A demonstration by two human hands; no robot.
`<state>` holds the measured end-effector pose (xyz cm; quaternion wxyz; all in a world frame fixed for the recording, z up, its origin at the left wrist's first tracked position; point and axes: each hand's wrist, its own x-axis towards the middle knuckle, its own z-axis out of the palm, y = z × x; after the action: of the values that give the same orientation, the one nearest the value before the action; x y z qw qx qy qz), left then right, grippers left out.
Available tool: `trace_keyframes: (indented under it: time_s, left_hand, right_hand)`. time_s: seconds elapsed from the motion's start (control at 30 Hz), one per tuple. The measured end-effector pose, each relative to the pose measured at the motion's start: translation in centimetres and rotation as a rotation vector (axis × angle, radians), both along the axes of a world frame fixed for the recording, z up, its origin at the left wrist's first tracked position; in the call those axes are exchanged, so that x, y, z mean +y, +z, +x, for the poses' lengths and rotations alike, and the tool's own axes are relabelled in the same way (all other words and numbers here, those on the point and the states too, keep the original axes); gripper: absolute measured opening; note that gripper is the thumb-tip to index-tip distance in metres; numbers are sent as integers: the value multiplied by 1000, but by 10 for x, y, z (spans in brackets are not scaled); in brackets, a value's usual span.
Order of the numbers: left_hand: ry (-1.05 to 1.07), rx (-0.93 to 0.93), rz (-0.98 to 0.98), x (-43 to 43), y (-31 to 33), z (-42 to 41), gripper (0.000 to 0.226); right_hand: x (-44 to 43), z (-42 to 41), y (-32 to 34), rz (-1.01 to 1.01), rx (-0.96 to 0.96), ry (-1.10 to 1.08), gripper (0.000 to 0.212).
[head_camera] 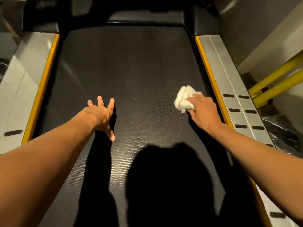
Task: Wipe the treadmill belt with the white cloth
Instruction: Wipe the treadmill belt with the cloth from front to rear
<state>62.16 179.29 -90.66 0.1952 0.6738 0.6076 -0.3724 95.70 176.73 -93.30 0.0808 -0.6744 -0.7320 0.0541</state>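
White and bunched, the cloth [183,97] lies on the black belt [127,66] at about 2 o'clock from the middle of the view, close to the belt's right edge. The right hand [203,110] grips it from the 4 o'clock side, fingers curled over the bunch and pressing it to the belt. The left hand [101,115], at 9 o'clock, is spread wide and holds nothing, its fingers fanned and resting on the belt. Grey metal rails [229,82] with dark slots flank the belt at 3 and 9 o'clock, each edged by a yellow strip [211,76]. A black hood [147,15] closes the belt at 12 o'clock. Two yellow bars [275,79] slant past the right rail at 2 o'clock. The person's shadow [167,185] falls on the belt at 6 o'clock.
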Motion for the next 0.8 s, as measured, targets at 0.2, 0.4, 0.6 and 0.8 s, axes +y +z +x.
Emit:
trace_keyframes:
  time_s: [0.2, 0.4, 0.6, 0.8]
  left_hand:
    - [-8, 18, 30, -2, -1, 0, 152]
    - [1, -78, 64, -9, -1, -7, 147]
    - [23, -175, 153, -19, -3, -18, 135]
    - [152, -387, 177, -33, -9, -46, 125]
  right_hand:
    - [-50, -14, -10, -38, 209, 501, 37]
    - [6, 36, -14, -39, -28, -69, 24]
    - [-47, -23, -11, -19, 181, 489, 38]
    - [18, -50, -10, -113, 238, -163, 12]
